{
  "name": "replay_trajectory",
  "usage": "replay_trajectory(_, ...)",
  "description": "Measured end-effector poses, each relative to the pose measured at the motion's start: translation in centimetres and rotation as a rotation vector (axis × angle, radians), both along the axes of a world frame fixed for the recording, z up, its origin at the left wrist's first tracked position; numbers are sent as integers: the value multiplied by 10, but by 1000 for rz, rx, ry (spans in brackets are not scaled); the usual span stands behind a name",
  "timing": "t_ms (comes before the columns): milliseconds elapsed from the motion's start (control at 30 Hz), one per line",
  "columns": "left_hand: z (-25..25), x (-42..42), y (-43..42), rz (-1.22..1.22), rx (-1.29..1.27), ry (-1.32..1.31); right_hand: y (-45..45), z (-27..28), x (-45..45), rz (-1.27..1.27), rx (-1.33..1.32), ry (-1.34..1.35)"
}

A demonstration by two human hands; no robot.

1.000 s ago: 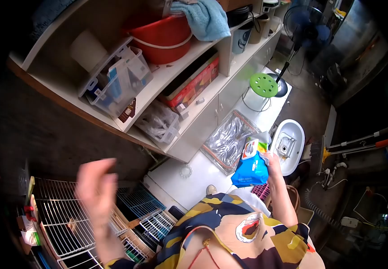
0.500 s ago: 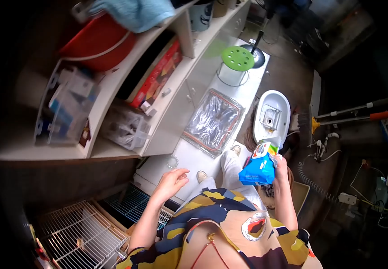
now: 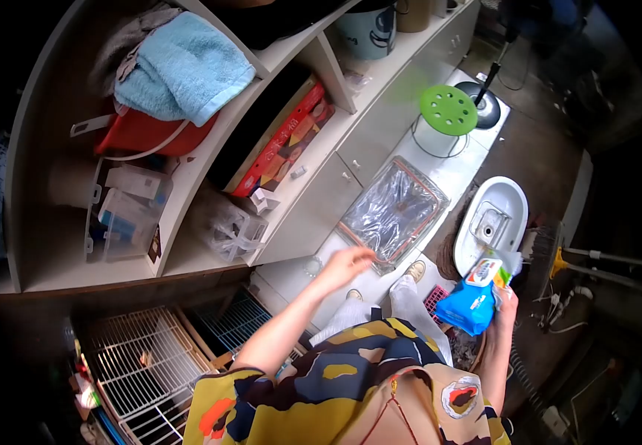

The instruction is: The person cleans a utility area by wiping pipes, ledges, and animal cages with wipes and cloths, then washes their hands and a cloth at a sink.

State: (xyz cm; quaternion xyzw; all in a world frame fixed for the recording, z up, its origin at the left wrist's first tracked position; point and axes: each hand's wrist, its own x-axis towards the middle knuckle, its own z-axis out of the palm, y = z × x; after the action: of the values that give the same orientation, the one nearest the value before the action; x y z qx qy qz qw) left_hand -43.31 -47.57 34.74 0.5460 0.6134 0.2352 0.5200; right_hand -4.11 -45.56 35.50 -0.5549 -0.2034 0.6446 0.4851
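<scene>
Packet (image 3: 466, 307): we pinch its side with our right hand's (image 3: 507, 302) fingers; our left hand (image 3: 345, 267) has fingers loosely extended.

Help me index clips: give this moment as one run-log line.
right hand: holds blue soft plastic pack | left hand: apparently empty | in view: white oval basin, round green perforated stool

The one camera here is worn on the head, looking forward and steeply down, so the patterned shirt (image 3: 336, 382) fills the near edge, very close. The left hand (image 3: 345, 268) and right hand (image 3: 505, 305) show just beyond it. Shelving (image 3: 333, 74) slants up the left, white floor tiles (image 3: 463, 172) run away to a green stool (image 3: 448, 110) at far right, and blackness rounds off the corners.
</scene>
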Motion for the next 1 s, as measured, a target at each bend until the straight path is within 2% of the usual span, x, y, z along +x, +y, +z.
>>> replay_trajectory(33,-13,-9,8,38,51,51,4,-6,12,-5,-9,4)
replay_trajectory(100,-24,-32,22,257,-76,-44,15,1,20,12,-19,-58)
replay_trajectory(167,-44,-60,30,445,-33,25,24,9,23,-14,-13,-59)
replay_trajectory(267,-68,-104,38,579,-158,109,30,7,30,-25,-54,-61)
replay_trajectory(367,-72,-117,44,780,-183,167,34,-2,30,-45,-95,-78)
replay_trajectory(500,-69,-139,71,569,230,798,43,-5,20,-26,-108,-60)
replay_trajectory(600,-70,-146,112,573,251,779,49,-3,15,14,-98,-78)
replay_trajectory(700,-87,-159,142,476,355,981,50,3,8,-53,-79,-108)
replay_trajectory(833,-103,-170,154,463,100,1075,59,9,-6,-103,-76,-115)
replay_trajectory(933,-112,-185,150,383,205,937,72,12,-20,-100,-82,-128)
replay_trajectory(1000,-118,-186,156,564,107,291,81,14,-31,-144,-99,-120)
